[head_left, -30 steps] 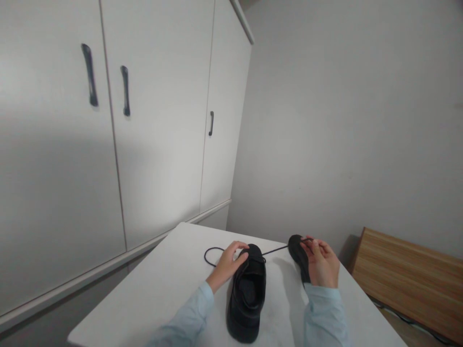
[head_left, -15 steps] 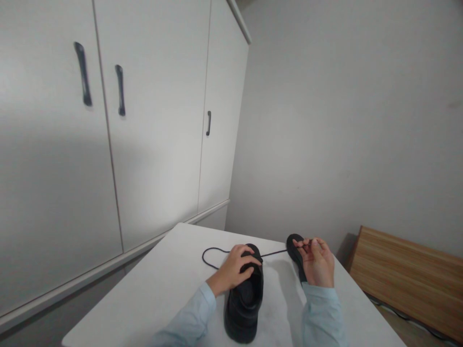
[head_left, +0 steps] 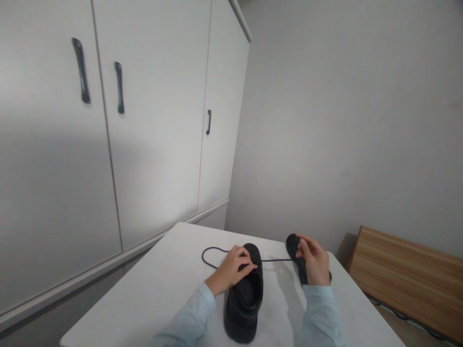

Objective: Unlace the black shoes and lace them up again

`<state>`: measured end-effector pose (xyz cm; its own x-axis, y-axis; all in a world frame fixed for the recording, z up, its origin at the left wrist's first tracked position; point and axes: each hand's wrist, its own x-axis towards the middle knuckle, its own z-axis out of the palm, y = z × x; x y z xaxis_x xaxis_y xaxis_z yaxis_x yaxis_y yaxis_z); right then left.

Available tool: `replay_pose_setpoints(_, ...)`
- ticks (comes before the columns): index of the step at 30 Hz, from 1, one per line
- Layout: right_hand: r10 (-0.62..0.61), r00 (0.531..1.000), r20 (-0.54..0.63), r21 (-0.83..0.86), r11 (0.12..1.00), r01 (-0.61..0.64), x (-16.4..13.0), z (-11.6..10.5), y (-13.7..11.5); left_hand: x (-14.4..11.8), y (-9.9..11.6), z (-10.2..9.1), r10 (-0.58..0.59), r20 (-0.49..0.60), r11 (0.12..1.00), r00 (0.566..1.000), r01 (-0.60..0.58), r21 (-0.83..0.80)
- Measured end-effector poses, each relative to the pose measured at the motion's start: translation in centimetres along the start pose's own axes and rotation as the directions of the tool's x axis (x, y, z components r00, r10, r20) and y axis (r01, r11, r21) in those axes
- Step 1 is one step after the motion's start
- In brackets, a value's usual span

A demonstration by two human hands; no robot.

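White cupboard doors (head_left: 108, 144) with dark bar handles fill the 9 to 11 o'clock side of the view; a plain grey wall takes 12 to 3 o'clock, and a wooden bench (head_left: 405, 279) sits at 4 o'clock. At 6 o'clock stands a white table (head_left: 162, 289) with a smooth matt top.

On the table rests a black shoe (head_left: 244, 303), upright on its sole, toe pointing away to 12 o'clock, its opening gaping toward the viewer. Its upper looks smooth and leather-like, with a rounded toe. The left hand (head_left: 231, 270) lies curled over the toe, fingers pressed down on it. A thin black lace (head_left: 275, 260) runs from under that hand toward 3 o'clock, drawn nearly straight, to the right hand (head_left: 313, 262), whose fingertips close in a pinch on its end. A slack loop of the same lace curls on the table toward 9 o'clock of the shoe. Beneath the right hand lies a flat, dark, oval insole (head_left: 294, 248), its far end showing.

Judged risks: a harder pull by the right hand could slide or tip the shoe if the left hand's pressure eased; the thin, round lace could also slip out of the pinch, or the loose loop could snag.
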<state>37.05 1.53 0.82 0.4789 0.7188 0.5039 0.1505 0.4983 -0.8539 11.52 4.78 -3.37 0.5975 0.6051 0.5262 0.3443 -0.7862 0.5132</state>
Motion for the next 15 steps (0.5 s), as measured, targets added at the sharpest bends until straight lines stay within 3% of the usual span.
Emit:
replay_pose_setpoints(3,0.035,0.952,0.304,-0.209,0.977,0.031,-0.4,1.0,-0.3,0.0,-0.2,0.1,-0.001,-0.005,1.0,1.0,0.001,-0.006)
replay_pose_setpoints(6,0.05,0.878,0.475,-0.323,0.939,0.122,-1.1,2.2,-0.6,0.1,-0.2,0.1,-0.008,-0.007,1.0,1.0,0.008,-0.004)
replay_pose_setpoints(15,0.152,0.735,0.661,-0.488,0.831,0.268,-2.4,4.2,0.2,0.0,-0.1,0.1,-0.004,-0.003,1.0,1.0,0.004,-0.004)
